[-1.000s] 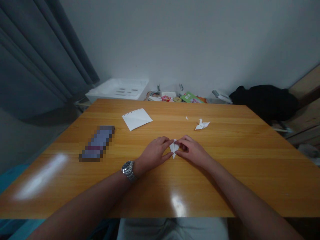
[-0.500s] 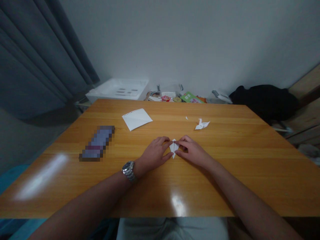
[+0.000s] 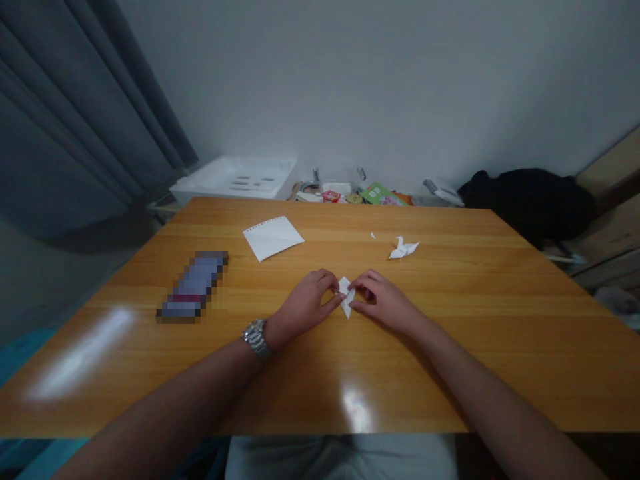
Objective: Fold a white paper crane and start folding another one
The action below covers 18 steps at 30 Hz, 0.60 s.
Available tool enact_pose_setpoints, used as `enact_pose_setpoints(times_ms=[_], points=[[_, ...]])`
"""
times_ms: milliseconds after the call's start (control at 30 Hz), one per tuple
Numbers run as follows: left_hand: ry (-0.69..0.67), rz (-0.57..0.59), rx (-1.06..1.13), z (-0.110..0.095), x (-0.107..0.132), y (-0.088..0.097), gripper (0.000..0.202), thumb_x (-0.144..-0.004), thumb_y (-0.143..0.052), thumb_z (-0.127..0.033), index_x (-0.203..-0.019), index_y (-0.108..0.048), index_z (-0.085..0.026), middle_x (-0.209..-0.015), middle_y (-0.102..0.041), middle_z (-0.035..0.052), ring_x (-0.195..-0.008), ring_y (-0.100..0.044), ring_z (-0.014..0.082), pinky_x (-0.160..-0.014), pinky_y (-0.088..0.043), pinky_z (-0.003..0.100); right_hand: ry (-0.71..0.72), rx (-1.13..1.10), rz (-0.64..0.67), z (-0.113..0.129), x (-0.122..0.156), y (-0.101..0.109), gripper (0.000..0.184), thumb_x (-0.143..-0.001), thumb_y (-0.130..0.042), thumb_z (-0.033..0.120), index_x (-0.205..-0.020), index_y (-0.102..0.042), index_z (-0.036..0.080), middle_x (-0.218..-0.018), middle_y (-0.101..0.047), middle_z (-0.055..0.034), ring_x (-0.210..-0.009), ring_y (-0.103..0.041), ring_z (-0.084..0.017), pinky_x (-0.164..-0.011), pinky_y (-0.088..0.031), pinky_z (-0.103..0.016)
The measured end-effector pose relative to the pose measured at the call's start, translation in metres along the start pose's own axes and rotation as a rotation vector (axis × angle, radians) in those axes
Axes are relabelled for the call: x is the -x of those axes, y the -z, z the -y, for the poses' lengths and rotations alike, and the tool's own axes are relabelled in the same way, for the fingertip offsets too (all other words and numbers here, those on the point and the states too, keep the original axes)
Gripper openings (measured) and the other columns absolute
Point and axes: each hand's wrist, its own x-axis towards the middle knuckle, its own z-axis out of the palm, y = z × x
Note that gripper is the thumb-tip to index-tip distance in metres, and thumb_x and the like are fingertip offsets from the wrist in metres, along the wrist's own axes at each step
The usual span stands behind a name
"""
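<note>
A small white folded paper piece lies at the middle of the wooden table. My left hand, a metal watch on its wrist, pinches the piece's left side with fingers curled. My right hand pinches its right side with thumb and forefinger. Both hands rest on the tabletop, and their fingers hide most of the paper.
A finished white paper figure and a tiny paper scrap lie further back right. A white sheet lies back left, a blurred flat object at the left. Beyond the far edge are a white tray, clutter and a black bag.
My left fingers have curled tighter over the paper's left side, and the piece has tilted slightly. The hands stay at the same spot.
</note>
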Motion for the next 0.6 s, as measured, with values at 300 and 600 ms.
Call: enact_pose_setpoints(times_ms=[300, 600], points=[[-0.057, 0.048, 0.019, 0.0073, 0.0026, 0.0038, 0.011, -0.095, -0.059, -0.02, -0.105, -0.063, -0.018, -0.116, -0.06, 0.0091, -0.11, -0.057, 0.0228, -0.101, -0.048, 0.037, 0.001, -0.001, 0.01, 0.0014, -0.0003, 0.0039, 0.011, -0.092, -0.068, 0.029, -0.096, -0.067, 0.019, -0.096, -0.057, -0.0039, -0.076, -0.055, -0.015, -0.07, -0.046, -0.029], [-0.037, 0.12, -0.113, 0.007, 0.0067, 0.0044, 0.031, -0.097, -0.057, -0.023, -0.127, -0.063, -0.016, -0.132, -0.053, 0.014, -0.121, -0.055, 0.0256, -0.108, -0.047, 0.041, -0.002, 0.003, -0.006, 0.0021, -0.0015, 0.007, 0.013, -0.097, -0.059, 0.023, -0.091, -0.07, 0.019, -0.096, -0.063, -0.0065, -0.09, -0.061, -0.019, -0.082, -0.049, -0.033]])
